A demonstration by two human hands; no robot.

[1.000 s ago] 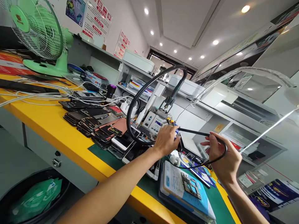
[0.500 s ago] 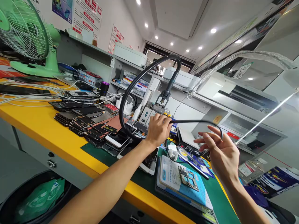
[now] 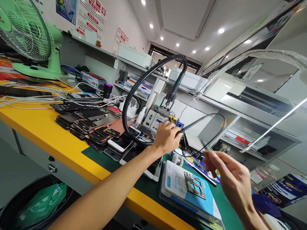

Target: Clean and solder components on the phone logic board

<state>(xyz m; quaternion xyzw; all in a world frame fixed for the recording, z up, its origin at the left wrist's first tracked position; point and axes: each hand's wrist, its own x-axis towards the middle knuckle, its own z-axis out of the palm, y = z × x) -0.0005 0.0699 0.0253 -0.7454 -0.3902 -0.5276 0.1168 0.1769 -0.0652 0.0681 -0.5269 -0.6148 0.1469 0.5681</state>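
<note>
My left hand [image 3: 166, 137] is closed around a thin black cable [image 3: 199, 119], which loops up and to the right from the fist. My right hand [image 3: 230, 171] hangs over the right side of the green mat [image 3: 230, 198], its fingers curled and blurred; whether it pinches anything cannot be made out. Beyond my left hand stands a grey control unit [image 3: 151, 118] beside a stand that carries a black handpiece [image 3: 177, 82] with a thick black hose [image 3: 130, 95]. A circuit board [image 3: 194, 186] lies on a blue and white box [image 3: 176, 179] between my forearms.
Stacked phone parts [image 3: 82, 124] and white cables [image 3: 59, 92] cover the left of the yellow-edged table [image 3: 59, 148]. A green fan [image 3: 51, 60] stands at the back left. A solder spool [image 3: 177, 159] sits behind the box. Bottles stand at the far right.
My right hand has moved down and its fingers have curled in. The thin cable now arches higher, away from that hand. My left hand has shifted slightly right and down.
</note>
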